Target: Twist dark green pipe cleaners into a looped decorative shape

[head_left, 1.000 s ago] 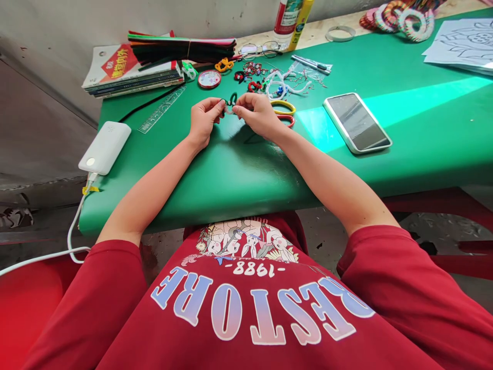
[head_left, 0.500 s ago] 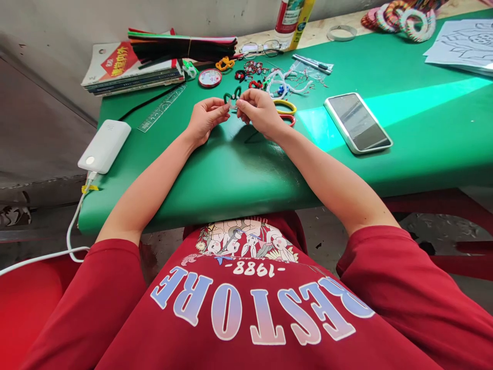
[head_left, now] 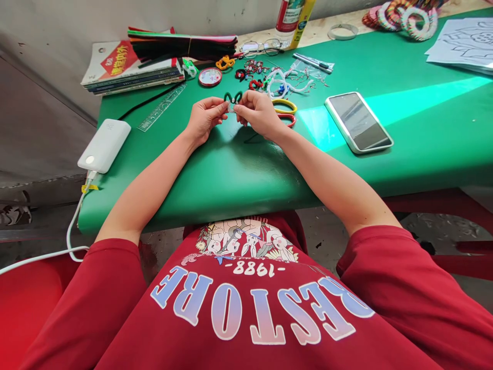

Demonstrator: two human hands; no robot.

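Observation:
Between my two hands is a dark green fuzzy pipe cleaner [head_left: 228,96], bent into two rounded loops that stand up above my fingertips. A small pale, clear-looking piece [head_left: 231,107] shows just below the loops; its kind is too small to tell. My left hand [head_left: 207,118] pinches the left side of this piece with thumb and forefinger. From the right, my right hand [head_left: 257,112] pinches its other side, fingers curled. Scissors [head_left: 285,106] with one yellow and one red handle lie beside my right hand, blades hidden behind it.
Behind my hands lie white pipe cleaners [head_left: 281,82], red bits [head_left: 254,67], glasses [head_left: 262,48] and a round tin [head_left: 210,77]. A phone [head_left: 359,123] rests to the right. At left are a power bank [head_left: 104,146], a ruler [head_left: 162,109], books [head_left: 133,82] and bundled pipe cleaners [head_left: 181,47].
The green loops have turned slightly and now stand more evenly between my hands. My right fingertips have shifted a little to the left. Both hands keep their pinch.

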